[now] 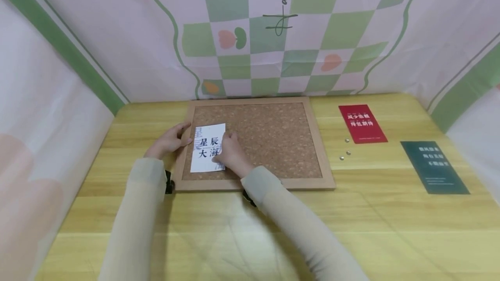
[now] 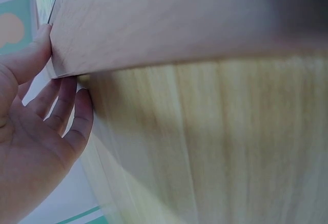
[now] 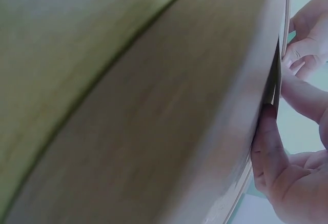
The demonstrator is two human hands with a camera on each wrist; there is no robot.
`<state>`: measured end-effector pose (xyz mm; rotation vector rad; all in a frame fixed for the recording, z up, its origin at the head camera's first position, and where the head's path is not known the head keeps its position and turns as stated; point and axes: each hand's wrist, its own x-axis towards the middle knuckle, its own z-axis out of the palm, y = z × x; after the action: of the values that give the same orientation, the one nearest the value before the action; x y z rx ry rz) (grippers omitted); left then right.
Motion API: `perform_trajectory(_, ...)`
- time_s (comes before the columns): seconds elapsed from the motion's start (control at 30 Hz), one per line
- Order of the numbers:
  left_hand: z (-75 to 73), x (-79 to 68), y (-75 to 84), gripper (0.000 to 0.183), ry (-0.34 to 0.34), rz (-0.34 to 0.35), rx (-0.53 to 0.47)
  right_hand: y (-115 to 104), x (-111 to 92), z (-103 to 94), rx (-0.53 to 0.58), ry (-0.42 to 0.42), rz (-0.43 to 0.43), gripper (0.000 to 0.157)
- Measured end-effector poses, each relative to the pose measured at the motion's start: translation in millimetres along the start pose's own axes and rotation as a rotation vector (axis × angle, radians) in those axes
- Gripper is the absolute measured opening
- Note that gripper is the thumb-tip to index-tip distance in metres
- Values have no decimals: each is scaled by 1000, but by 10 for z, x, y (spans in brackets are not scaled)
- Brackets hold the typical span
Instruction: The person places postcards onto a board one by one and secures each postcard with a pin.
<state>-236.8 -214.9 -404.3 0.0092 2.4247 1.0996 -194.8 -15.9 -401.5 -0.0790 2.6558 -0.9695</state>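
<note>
A wood-framed corkboard (image 1: pixel 273 142) lies flat on the table. Over its left part is a white card (image 1: pixel 198 159) with dark printed characters. My right hand (image 1: pixel 233 153) pinches the card's right edge between thumb and fingers; in the right wrist view the card's edge stands slightly off the board between the fingers of that hand (image 3: pixel 292 167). My left hand (image 1: pixel 169 140) holds the corkboard's left side. In the left wrist view the thumb of that hand (image 2: pixel 36 126) touches the frame's side and the other fingers curl at its lower edge.
To the right of the board lie a red card (image 1: pixel 363 133) and a dark green card (image 1: pixel 435 181), both with white characters. Several small silver pieces (image 1: pixel 347 141) sit near the red card. A patterned cloth (image 1: pixel 269 34) hangs behind the wooden table (image 1: pixel 218 237).
</note>
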Motion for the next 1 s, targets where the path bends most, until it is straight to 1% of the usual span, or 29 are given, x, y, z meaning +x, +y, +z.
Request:
perform_trajectory(0.1, -4, -2, 1, 65, -1, -5, -7, -1, -1, 3, -1, 7, -6, 92)
perform_trajectory(0.23, -5, -3, 3, 64, -1, -8, 6, 4, -1, 4, 18, -6, -16, 95)
perform_trajectory(0.43, 5, -2, 11, 65, -3, -6, 17, 19, 0, 5, -26, -9, -52, 87)
perform_trajectory(0.6, 17, -9, 34, 64, -5, -4, 24, 29, 1, 13, -44, -8, -52, 87)
perform_trajectory(0.83, 20, -11, 31, 63, 0, 1, 28, 24, 5, 39, -31, -4, -51, 87)
perform_trajectory(1.0, 12, -15, 35, 63, 6, 1, 44, 22, 23, 55, -11, -6, -70, 87)
